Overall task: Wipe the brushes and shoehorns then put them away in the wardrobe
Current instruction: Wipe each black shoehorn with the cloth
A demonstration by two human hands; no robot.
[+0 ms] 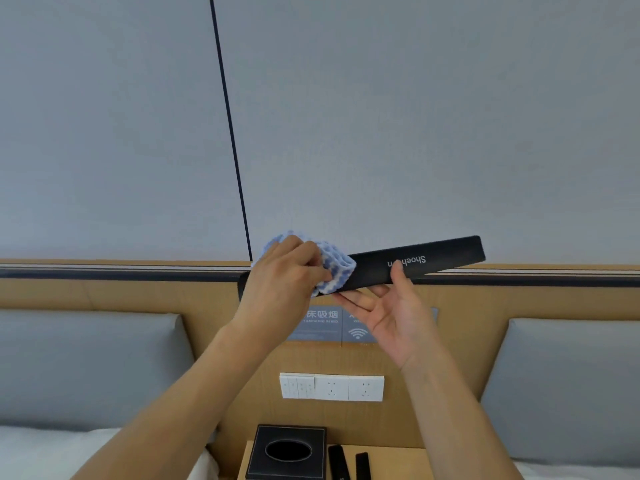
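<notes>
Mid-frame, the left hand (pixel 284 271) grips a blue cloth (pixel 332 268) wrapped round the black shoehorn (pixel 433 261). The right hand (pixel 394 313) props it on loose fingers, thumb on top. Looks like wiping is only partway, with two dark pieces (pixel 349 462) waiting at the bottom edge and no wardrobe in sight.

left hand (pixel 282 271) presses a blue cloth (pixel 334 268) on the black shoehorn (pixel 433 261), right hand (pixel 398 313) holding it.

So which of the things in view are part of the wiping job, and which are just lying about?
Part of the job:
- shoehorn, held by the right hand
- blue cloth, gripped by the left hand
- two dark sticks on the nightstand, probably next

Lying about:
- tissue box
- wall sockets
- signs
- pillows
</notes>
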